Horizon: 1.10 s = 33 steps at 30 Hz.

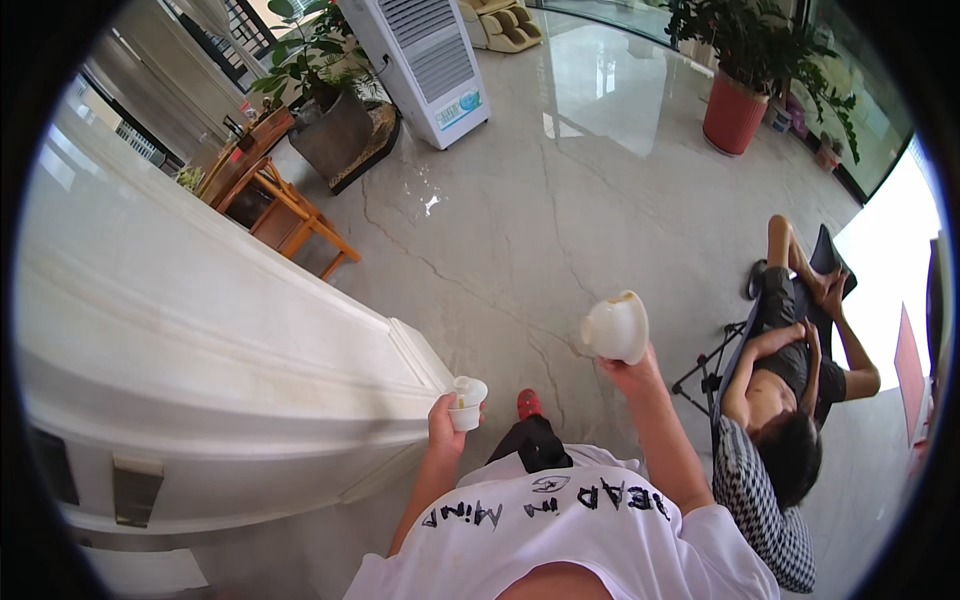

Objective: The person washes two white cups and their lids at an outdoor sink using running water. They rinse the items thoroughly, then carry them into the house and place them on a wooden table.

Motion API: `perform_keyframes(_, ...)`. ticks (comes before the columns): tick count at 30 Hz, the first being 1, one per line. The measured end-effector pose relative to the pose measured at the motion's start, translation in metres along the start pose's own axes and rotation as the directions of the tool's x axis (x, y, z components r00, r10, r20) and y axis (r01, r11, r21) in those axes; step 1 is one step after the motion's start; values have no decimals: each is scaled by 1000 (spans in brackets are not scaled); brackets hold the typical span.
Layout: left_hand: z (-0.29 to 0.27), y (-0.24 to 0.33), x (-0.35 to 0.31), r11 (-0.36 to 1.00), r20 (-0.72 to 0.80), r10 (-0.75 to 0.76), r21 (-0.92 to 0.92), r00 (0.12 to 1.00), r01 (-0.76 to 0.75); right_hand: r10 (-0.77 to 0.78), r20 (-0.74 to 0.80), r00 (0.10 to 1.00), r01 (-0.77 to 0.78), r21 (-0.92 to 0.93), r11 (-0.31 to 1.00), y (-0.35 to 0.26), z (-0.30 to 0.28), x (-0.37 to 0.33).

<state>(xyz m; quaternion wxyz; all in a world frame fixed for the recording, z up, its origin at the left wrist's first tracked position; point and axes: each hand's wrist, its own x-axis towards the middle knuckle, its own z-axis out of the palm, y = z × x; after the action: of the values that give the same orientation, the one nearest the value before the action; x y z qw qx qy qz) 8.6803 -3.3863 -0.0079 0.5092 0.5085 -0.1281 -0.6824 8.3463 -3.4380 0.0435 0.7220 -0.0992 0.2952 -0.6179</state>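
Note:
My left hand (442, 424) is closed around a small white cup (465, 418), with a second white, rounded piece resting in or on its top. Whether that piece is another cup or a lid, I cannot tell. On the other side, my right hand (633, 372) grips a white bowl (618, 328) from below, its fingers partly hidden behind it. The bowl is tilted, and yellowish-brown stains mark its rim. Both hands are raised above the floor, well apart, in front of my white shirt.
A person lies on a dark folding recliner (715, 383) to the right. Along the left runs a white wall (230, 340). Ahead are a wooden chair (290, 222), a white air cooler (420, 70), and a red plant pot (736, 112) on the grey marble floor (500, 200).

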Motion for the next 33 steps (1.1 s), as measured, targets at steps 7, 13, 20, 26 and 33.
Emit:
perform_keyframes(7, 92, 93, 148, 999, 122, -32, 36, 992, 28, -239, -172, 956, 259, 105, 960, -58, -34, 77)
perform_keyframes(13, 193, 132, 294, 989, 200, -104, 122, 974, 81, -366, -350, 862, 403, 37, 914, -108, -58, 160)
perform_keyframes(20, 301, 171, 451, 990, 129, -45, 136, 991, 28, -332, -374, 866, 370, 32, 928, -201, -77, 343)
perform_keyframes(26, 350, 229, 530, 992, -8, 29, 121, 1000, -28, -165, -377, 911, 164, -34, 986, -288, -52, 498)
perform_keyframes(33, 401, 269, 642, 1000, -166, 24, -8, 986, -26, -122, -265, 956, 112, -52, 992, -377, 3, 687)
